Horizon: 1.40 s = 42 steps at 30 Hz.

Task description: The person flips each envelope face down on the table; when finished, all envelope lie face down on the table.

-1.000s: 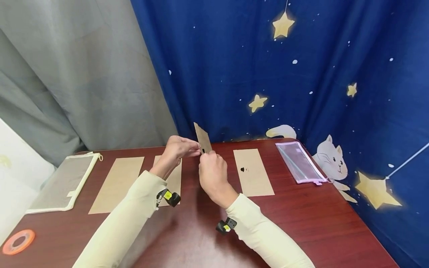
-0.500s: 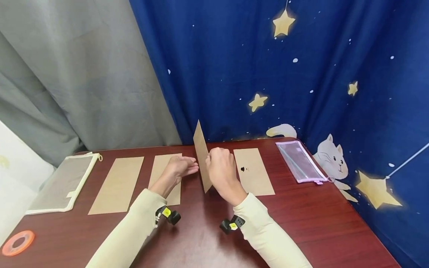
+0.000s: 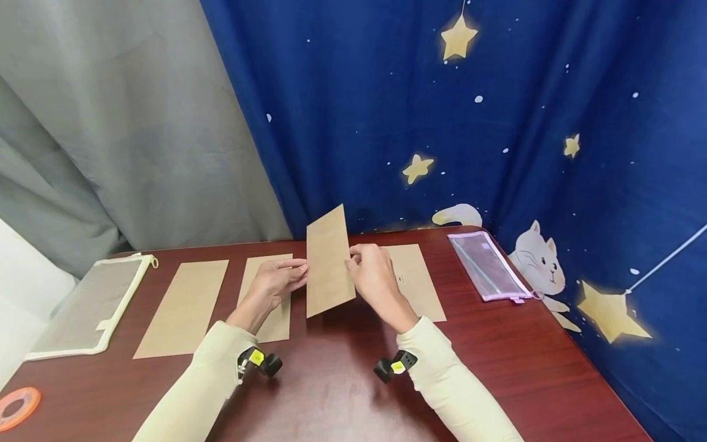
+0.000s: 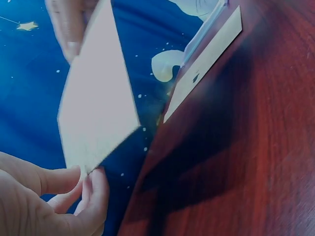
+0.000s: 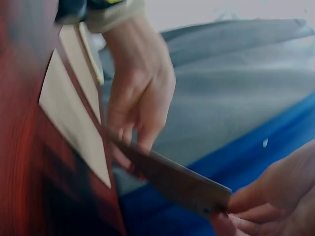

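A rectangular brown kraft paper piece (image 3: 329,264) is held upright and slightly tilted above the table, its plain side towards me. My left hand (image 3: 274,283) pinches its left edge; the left wrist view shows thumb and fingers (image 4: 96,191) meeting at a corner. On the opposite edge, my right hand (image 3: 377,277) grips it between thumb and curled fingers. A small dark mark shows on the far side in the right wrist view. Beneath my hands lie two similar flat kraft pieces, one on the left (image 3: 280,319) and one with a small print on the right (image 3: 422,285).
Another kraft piece (image 3: 182,307) lies farther left, beside a cream-edged mesh zip pouch (image 3: 91,307). An orange tape roll (image 3: 19,406) is at the front left. A lilac zip pouch (image 3: 488,267) lies at the right, near the curtain (image 3: 386,110) behind the table (image 3: 331,393).
The held kraft piece has turned from nearly edge-on to face me. My left hand, straight-fingered beside it half a second ago, now pinches its edge; my right hand has shifted right.
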Each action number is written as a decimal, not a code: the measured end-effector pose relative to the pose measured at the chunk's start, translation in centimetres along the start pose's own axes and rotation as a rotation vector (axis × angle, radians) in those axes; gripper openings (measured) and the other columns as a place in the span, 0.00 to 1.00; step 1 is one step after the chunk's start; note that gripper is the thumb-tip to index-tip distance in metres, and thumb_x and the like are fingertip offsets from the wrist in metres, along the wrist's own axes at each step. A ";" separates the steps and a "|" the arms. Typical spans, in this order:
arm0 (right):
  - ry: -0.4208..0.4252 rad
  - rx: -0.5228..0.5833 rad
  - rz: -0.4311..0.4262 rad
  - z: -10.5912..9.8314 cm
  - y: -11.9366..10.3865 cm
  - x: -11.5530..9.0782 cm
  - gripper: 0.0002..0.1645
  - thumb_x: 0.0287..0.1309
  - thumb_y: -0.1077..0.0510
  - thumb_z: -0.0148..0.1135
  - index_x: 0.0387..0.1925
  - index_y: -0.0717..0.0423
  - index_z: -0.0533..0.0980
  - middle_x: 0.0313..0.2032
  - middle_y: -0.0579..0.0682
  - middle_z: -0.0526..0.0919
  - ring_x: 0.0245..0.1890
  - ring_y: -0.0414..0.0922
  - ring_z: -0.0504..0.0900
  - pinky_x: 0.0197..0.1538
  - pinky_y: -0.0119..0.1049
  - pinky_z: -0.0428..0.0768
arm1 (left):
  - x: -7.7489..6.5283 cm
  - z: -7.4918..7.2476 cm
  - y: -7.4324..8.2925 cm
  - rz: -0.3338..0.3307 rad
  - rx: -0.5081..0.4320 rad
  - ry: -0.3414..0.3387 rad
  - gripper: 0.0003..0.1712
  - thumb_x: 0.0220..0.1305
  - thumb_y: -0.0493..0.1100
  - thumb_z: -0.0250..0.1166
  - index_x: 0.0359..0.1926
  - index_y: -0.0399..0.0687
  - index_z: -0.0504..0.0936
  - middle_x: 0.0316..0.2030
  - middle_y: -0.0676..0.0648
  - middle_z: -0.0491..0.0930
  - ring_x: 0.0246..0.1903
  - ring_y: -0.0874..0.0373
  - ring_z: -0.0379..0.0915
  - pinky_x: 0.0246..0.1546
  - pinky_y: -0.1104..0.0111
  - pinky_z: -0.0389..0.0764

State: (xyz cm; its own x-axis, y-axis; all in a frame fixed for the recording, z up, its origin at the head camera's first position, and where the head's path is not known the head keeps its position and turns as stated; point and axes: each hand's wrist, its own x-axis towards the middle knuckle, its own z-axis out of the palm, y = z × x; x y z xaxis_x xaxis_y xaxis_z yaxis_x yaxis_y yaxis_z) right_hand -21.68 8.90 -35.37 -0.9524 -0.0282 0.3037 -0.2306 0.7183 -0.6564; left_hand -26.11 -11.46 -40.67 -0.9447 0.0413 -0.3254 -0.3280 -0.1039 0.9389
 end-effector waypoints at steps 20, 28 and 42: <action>-0.174 0.117 0.195 2.5 6.5 0.9 0.23 0.57 0.63 0.70 0.55 0.62 0.82 0.29 0.50 0.86 0.27 0.38 0.79 0.40 0.31 0.79 | 0.3 0.6 -1.1 0.135 0.238 0.084 0.16 0.60 0.25 0.66 0.51 0.23 0.81 0.35 0.41 0.84 0.28 0.64 0.83 0.37 0.71 0.90; -0.244 0.071 0.252 4.0 7.7 0.9 0.25 0.56 0.63 0.71 0.56 0.63 0.81 0.29 0.51 0.88 0.25 0.38 0.82 0.39 0.31 0.81 | 1.0 1.1 -2.3 0.174 0.478 0.136 0.10 0.58 0.26 0.68 0.42 0.27 0.86 0.34 0.38 0.86 0.25 0.63 0.85 0.34 0.68 0.91; -0.328 -0.104 0.228 4.8 7.8 1.4 0.24 0.54 0.65 0.70 0.55 0.61 0.83 0.52 0.58 0.87 0.53 0.53 0.85 0.55 0.42 0.85 | 1.3 0.8 -2.8 0.192 0.647 0.101 0.10 0.55 0.28 0.70 0.40 0.27 0.87 0.38 0.32 0.87 0.27 0.53 0.89 0.31 0.67 0.90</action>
State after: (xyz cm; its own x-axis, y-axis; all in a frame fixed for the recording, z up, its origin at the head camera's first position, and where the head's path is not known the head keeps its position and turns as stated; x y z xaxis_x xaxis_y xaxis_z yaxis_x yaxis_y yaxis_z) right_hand -25.77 11.11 -43.39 -0.9937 -0.0684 -0.0888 -0.0010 0.7976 -0.6032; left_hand -26.41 -10.31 -43.63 -0.9920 -0.0148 -0.1256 -0.1151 0.5164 0.8486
